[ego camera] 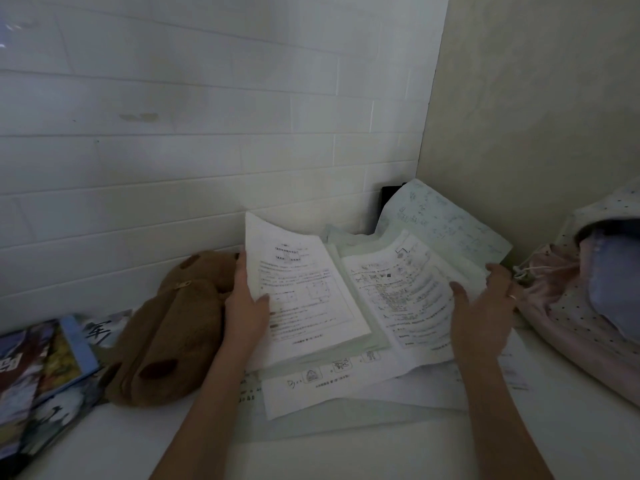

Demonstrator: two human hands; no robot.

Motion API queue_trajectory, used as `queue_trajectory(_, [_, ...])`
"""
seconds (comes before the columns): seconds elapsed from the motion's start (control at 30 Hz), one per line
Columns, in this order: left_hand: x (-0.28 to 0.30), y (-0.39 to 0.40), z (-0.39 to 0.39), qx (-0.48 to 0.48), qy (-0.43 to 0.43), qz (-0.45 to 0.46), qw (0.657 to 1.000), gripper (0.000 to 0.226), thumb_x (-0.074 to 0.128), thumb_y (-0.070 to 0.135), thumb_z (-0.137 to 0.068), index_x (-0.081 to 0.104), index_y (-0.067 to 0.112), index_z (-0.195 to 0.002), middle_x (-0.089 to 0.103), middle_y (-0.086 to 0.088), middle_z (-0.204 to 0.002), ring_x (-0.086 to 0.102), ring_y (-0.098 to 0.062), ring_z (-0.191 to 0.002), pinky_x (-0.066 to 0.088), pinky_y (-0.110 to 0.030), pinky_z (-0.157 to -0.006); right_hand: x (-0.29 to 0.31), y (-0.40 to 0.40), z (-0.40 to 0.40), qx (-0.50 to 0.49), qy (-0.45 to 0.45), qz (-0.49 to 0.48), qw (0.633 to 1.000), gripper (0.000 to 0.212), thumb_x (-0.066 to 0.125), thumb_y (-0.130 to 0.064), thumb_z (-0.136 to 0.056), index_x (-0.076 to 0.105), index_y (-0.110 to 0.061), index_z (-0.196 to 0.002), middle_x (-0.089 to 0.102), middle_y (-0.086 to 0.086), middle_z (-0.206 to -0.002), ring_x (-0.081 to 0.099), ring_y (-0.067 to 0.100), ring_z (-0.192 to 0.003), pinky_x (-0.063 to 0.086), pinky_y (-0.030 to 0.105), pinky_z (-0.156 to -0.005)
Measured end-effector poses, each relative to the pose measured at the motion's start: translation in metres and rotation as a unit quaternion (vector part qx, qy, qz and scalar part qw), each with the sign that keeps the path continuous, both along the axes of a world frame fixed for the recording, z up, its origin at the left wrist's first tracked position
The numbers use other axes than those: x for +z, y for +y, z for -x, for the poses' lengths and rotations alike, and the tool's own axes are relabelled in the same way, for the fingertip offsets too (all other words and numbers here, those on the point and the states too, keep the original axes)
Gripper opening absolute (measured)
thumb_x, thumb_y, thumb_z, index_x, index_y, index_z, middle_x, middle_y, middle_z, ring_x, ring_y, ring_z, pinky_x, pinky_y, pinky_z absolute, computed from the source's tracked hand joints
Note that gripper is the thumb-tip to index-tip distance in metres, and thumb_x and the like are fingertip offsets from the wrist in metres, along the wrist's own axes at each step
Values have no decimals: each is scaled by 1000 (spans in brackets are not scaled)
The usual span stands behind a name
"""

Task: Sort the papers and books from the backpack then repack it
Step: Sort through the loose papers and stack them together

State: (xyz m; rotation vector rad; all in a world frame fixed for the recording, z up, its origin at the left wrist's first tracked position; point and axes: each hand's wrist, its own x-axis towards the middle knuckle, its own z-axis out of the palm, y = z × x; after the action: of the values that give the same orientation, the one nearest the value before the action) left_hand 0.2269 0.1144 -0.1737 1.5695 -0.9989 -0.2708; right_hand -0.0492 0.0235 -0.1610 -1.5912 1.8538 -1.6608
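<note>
Head view: our left hand (246,299) pinches the stapled sheets (304,292) at their left edge, right hand (485,306) spread loose over the papers (408,292) on the table (346,455). Light, floppy, slippery; we'd grip edges. Backpack (568,306) waits right.

Bare white counter (346,455) lies open along the bottom of the frame. Spread papers (346,306) fill the centre. A brown plush bag (166,327) and books (41,368) block the left; a pink backpack (588,299) crowds the right edge. Tiled wall (173,133) closes the back.
</note>
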Motion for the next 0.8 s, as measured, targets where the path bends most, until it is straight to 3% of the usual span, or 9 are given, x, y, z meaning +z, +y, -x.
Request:
queue_trajectory(0.07, [-2, 0, 3, 6, 4, -13, 1000, 86, 44, -12, -86, 0, 24, -151, 37, -5, -148, 37, -4, -113, 29, -14, -92, 2, 2, -3, 48, -17, -4, 999, 65, 55, 12, -82, 33, -15, -137, 30, 25, -140, 49, 42, -109, 44, 42, -88])
queue_trajectory(0.13, [-3, -1, 3, 15, 9, -22, 1000, 88, 44, -12, -87, -5, 24, -150, 36, -5, -148, 37, -4, -113, 28, -13, -91, -1, -1, -2, 74, 28, -17, 997, 72, 42, 23, -74, 37, -16, -135, 28, 24, -137, 51, 40, -103, 44, 35, -83])
queue_trajectory(0.2, [-4, -3, 1, 10, 5, -27, 1000, 89, 44, -12, -86, -4, 25, -150, 36, -5, -149, 41, -6, -116, 29, -12, -89, -5, -6, 0, 75, 61, -56, 994, 64, 41, 19, -77, 45, -16, -130, 33, 21, -136, 52, 37, -104, 42, 33, -83])
queue_trajectory(0.3, [-6, -4, 2, 7, -8, -46, 999, 90, 45, -10, -85, -3, 30, -150, 43, -8, -144, 45, -9, -97, 33, -15, -79, -13, -12, 7, 39, 67, -68, 995, 42, 47, 9, -87, 54, -7, -125, 57, 22, -119, 56, 34, -105, 43, 35, -88])
queue_trajectory(0.43, [-8, -4, 2, 7, -17, -48, 999, 89, 46, -9, -85, 0, 32, -150, 41, -7, -146, 45, -8, -98, 34, -17, -79, -17, -17, 11, 7, 62, -35, 997, 20, 51, -10, -94, 66, -5, -105, 68, 18, -97, 62, 32, -89, 42, 32, -74])
queue_trajectory(0.53, [-9, -7, 2, -4, 5, -31, 1000, 79, 49, -9, -86, 17, 26, -150, 35, -3, -149, 39, -6, -117, 31, -15, -92, -14, -13, 5, -65, 154, 10, 986, 21, 53, -22, -91, 72, -13, -92, 69, 13, -102, 58, 35, -94, 40, 38, -78])
queue_trajectory(0.63, [-12, -12, 0, -39, 49, -25, 998, 46, 54, -5, -87, 55, 22, -124, 46, -5, -141, 47, -12, -116, 41, -16, -88, 0, 2, -10, -80, 154, 95, 980, 13, 66, -26, -84, 74, -16, -83, 68, 5, -109, 59, 33, -90, 40, 35, -71])
queue_trajectory(0.73, [-15, -16, 5, -47, 59, -57, 996, 31, 55, 0, -88, 67, 17, -111, 55, -5, -131, 55, -15, -107, 49, -24, -88, 11, 20, -40, 61, 146, 108, 982, 25, 65, -32, -87, 62, -11, -74, 65, 4, -64, 54, 20, -50, 33, 23, -48])
queue_trajectory(0.8, [-13, -16, 13, -60, 63, -52, 995, 25, 56, 3, -89, 68, 14, -108, 60, -7, -125, 59, -17, -105, 51, -19, -83, 10, 34, -65, 158, 184, 134, 961, 29, 69, -32, -84, 53, -14, -68, 59, 4, -51, 51, 20, -42, 34, 24, -44])
